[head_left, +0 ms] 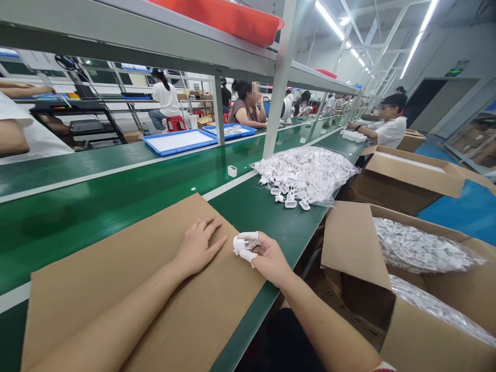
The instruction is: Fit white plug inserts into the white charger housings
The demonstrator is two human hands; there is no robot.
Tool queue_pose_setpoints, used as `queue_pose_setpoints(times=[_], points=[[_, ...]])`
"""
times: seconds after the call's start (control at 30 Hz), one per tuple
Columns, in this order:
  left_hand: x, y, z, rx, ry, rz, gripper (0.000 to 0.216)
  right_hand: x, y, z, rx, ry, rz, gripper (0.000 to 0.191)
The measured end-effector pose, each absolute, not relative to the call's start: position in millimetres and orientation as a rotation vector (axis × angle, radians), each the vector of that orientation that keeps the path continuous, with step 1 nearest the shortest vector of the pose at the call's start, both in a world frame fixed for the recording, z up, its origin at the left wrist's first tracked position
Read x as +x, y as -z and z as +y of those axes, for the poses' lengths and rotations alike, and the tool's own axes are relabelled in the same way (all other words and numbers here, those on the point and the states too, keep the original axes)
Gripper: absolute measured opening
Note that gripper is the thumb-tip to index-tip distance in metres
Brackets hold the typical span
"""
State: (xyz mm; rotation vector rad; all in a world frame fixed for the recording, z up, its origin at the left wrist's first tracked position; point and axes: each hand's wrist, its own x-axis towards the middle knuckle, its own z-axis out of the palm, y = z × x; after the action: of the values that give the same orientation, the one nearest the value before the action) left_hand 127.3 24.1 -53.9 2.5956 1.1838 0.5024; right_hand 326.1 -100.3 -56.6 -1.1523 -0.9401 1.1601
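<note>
My left hand (200,244) rests on a brown cardboard sheet (127,279), its fingers spread and holding nothing. Just right of it, over the sheet's edge, my right hand (267,256) pinches a white plug piece with metal pins (241,244) between fingertips wrapped in white covers. The pins point back toward my palm. Beyond my hands, a clear bag (310,170) lies on the green bench, with many white plug pieces spilling from its near side. A small white housing (232,171) stands on the green conveyor belt (174,181).
Open cardboard boxes (356,237) with bagged white parts (422,248) stand at my right. A metal post (278,82) and shelf with a red tray (228,18) rise ahead. Blue trays (178,140) lie across the belt. Several people sit farther off.
</note>
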Motion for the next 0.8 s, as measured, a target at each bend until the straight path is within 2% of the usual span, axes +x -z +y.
queue_pose_setpoints(times=[0.27, 0.6, 0.67, 0.8], points=[[126.1, 55.2, 24.5, 2.596, -0.488, 1.194, 0.058, 324.4, 55.7, -102.2, -1.180, -1.084, -1.030, 0.032], [126.9, 54.5, 24.7, 2.590, -0.509, 1.178, 0.055, 323.4, 58.8, -100.9, -1.165, -1.051, -1.072, 0.032], [127.4, 54.8, 24.5, 2.594, -0.515, 1.182, 0.055, 323.0, 59.0, -101.3, -1.173, -0.974, -1.094, 0.029], [129.4, 54.1, 22.7, 2.580, -0.492, 1.212, 0.058, 323.6, 61.2, -103.4, -1.229, -0.613, -1.116, 0.022]])
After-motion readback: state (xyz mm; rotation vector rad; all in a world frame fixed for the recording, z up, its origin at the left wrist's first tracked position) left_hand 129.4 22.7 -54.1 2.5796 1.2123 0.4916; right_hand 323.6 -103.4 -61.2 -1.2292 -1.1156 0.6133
